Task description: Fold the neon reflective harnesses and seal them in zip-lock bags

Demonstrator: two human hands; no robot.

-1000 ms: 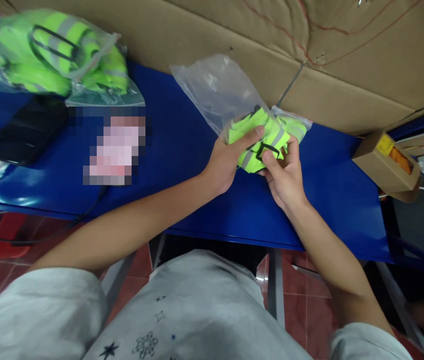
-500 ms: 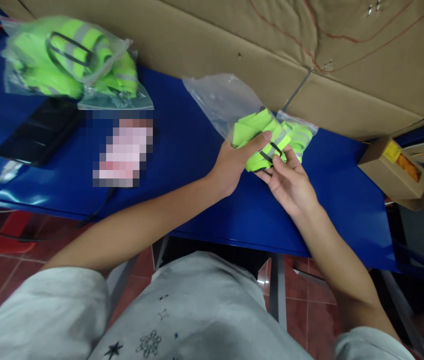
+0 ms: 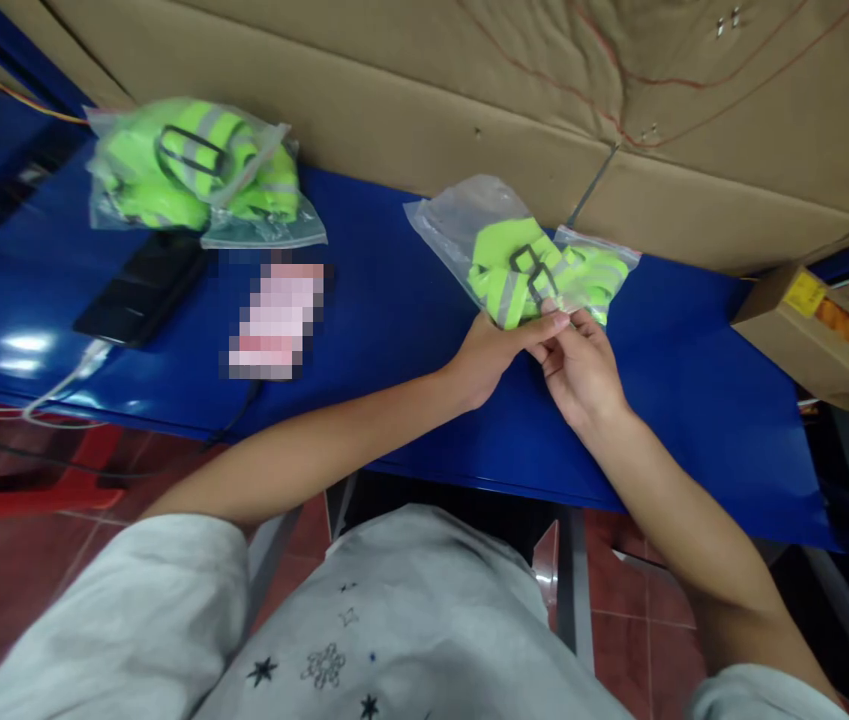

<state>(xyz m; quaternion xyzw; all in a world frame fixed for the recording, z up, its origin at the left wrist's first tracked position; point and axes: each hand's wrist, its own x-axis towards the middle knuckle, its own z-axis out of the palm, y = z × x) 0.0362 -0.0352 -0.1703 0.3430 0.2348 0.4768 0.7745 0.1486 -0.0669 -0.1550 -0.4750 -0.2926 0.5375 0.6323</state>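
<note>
A folded neon yellow-green reflective belt (image 3: 506, 285) with grey stripes and a black buckle lies within or against a clear plastic bag (image 3: 454, 215). Along the near edge of this bundle, my left hand (image 3: 495, 350) is closed, its thumb stretched toward my right fingers. My right hand (image 3: 585, 375) pinches at the same edge from the right. The fingertips meet there, and what lies exactly between them is partly hidden. Just behind the right hand sits a second zip bag (image 3: 623, 250) with similar yellow-green material inside.
On the blue table (image 3: 664, 400), a larger bag of yellow-green belts (image 3: 169, 165) lies at the left. Nearer are a black phone (image 3: 135, 295) with a white cable (image 3: 71, 375) and a blurred-out pink item (image 3: 281, 315). An open cardboard box (image 3: 784, 320) stands right; a cardboard panel (image 3: 394, 110) rises behind.
The bundle now sits deeper against the bag, buckle facing up. My left thumb has slid off its top to the near edge, beside my right fingers. The view has shifted slightly left.
</note>
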